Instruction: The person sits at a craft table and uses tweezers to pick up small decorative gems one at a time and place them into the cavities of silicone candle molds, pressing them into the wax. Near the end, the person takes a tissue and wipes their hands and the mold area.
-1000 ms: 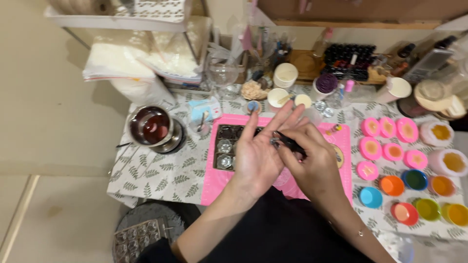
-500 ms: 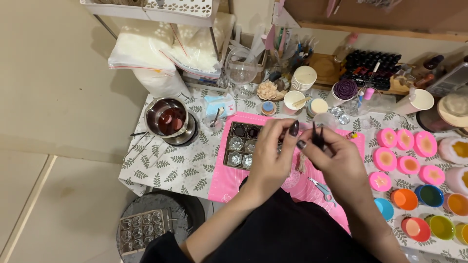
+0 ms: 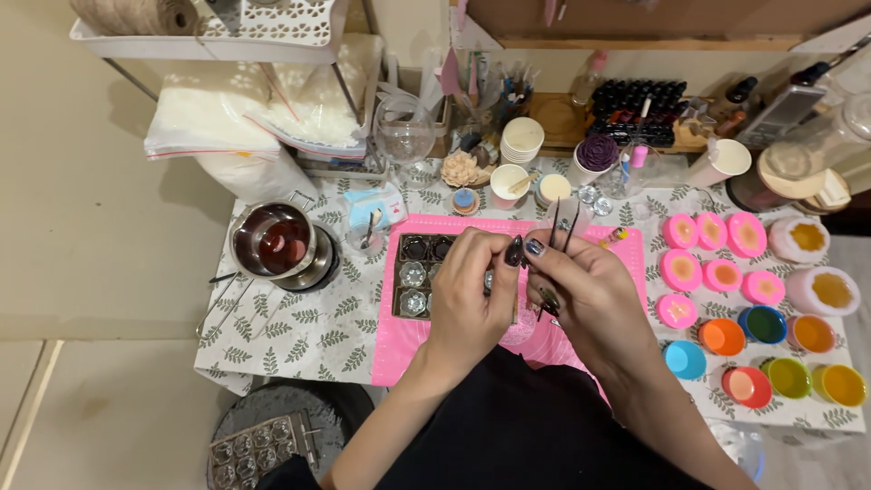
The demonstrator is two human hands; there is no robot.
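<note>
Both hands meet above the pink mat (image 3: 399, 338) — right hand (image 3: 590, 295) pinching dark tweezers (image 3: 561, 229), left hand (image 3: 472, 290) grip pressed together

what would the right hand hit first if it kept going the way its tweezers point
The right hand holds slim dark tweezers pointing up and away, toward the table's back. First in that line looks to be the small cream-filled round cup, though depth is hard to judge; the tips may pass above it.

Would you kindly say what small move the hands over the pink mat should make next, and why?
Probably lower the black tweezers toward the dark mould tray. The right hand holds them tips up, meeting the left hand above the pink silicone mat, beside the tray's cavities.
</note>
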